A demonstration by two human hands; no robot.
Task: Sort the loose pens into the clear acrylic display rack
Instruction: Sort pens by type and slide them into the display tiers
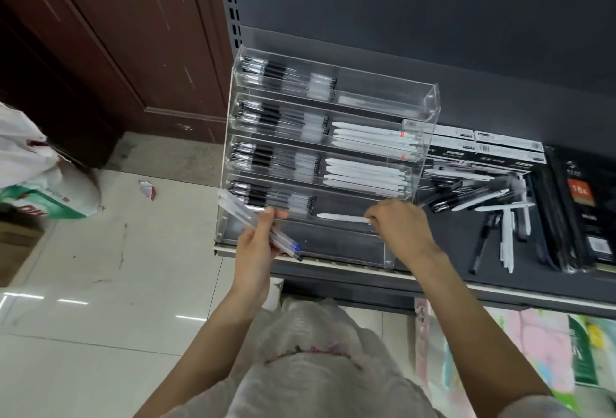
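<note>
One slim white plastic pen (pixel 340 217) is going into the clear acrylic tiered rack (pixel 430 107), 4th tier, right hand (pixel 398 230) pinching its end. Left hand (pixel 258 244) is gripping a bundle of clear-barrelled pens (pixel 240 214) mid-shaft. They're prob. light, stiff, slick, so hold near the middle.

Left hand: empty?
No, the left hand grips a bundle of clear pens in front of the rack.

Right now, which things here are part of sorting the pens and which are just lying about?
Part of the job: acrylic rack; white pen in right hand; clear pens in left hand; loose pens.

Lying about: boxes; black packets; bags on floor.
</note>
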